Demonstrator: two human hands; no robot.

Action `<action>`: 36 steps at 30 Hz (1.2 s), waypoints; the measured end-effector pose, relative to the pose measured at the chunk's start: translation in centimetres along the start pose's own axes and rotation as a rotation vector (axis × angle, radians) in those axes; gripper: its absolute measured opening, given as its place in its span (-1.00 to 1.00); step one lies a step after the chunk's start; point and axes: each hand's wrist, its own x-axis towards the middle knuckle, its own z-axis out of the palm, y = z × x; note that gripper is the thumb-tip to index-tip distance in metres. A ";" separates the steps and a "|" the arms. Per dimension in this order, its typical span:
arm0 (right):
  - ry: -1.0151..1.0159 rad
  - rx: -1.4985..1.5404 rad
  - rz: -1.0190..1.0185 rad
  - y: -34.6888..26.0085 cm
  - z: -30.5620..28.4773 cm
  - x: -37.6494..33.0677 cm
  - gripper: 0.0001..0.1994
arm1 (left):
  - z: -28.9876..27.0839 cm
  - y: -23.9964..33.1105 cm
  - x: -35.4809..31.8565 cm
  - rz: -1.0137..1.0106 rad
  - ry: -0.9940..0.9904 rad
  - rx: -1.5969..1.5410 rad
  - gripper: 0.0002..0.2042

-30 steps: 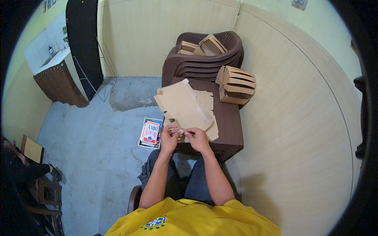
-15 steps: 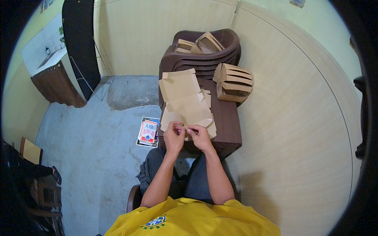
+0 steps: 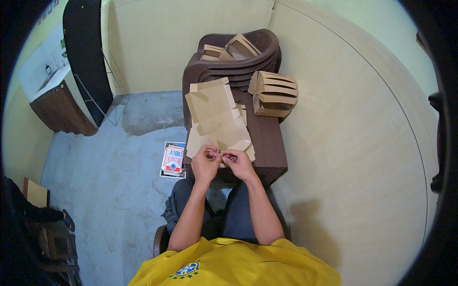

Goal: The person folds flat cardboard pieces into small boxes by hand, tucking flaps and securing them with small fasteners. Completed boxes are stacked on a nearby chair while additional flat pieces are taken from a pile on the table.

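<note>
A flat, creased sheet of brown cardboard, an unfolded box blank (image 3: 214, 114), lies on a dark brown table (image 3: 267, 143) in front of me. Other flat cardboard shows from under it. At the blank's near edge, my left hand (image 3: 205, 164) is closed, thumb and fingers pinched on the cardboard. Close beside it, my right hand (image 3: 239, 165) is closed too, its fingertips pinching the same near edge. The fingertips almost meet, and the small fold or tab between them is mostly hidden.
Formed cardboard boxes (image 3: 274, 94) stand at the table's far right. More boxes (image 3: 240, 46) sit on stacked brown chairs (image 3: 205, 69) behind. A white bin (image 3: 164, 175) holding a red-and-white pack stands on the floor to the left. A wood-panelled wall (image 3: 343, 124) bounds the right side.
The whole view has shifted slightly. My right fingers have curled in a little at the blank's near edge; both hands stay at the same spot on the cardboard.
</note>
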 end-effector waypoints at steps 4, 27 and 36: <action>0.008 0.105 0.073 -0.3 -0.5 0.0 -0.71 | 0.4 0.4 -0.2 -0.020 0.022 -0.073 -0.76; 0.228 -0.386 -0.194 0.2 -0.8 1.0 -0.83 | 3.9 -2.4 -2.6 0.286 0.049 0.064 -0.61; 0.187 -0.334 -0.101 1.4 -1.1 0.1 -0.68 | 3.0 -2.6 -3.8 0.205 0.093 0.042 -0.71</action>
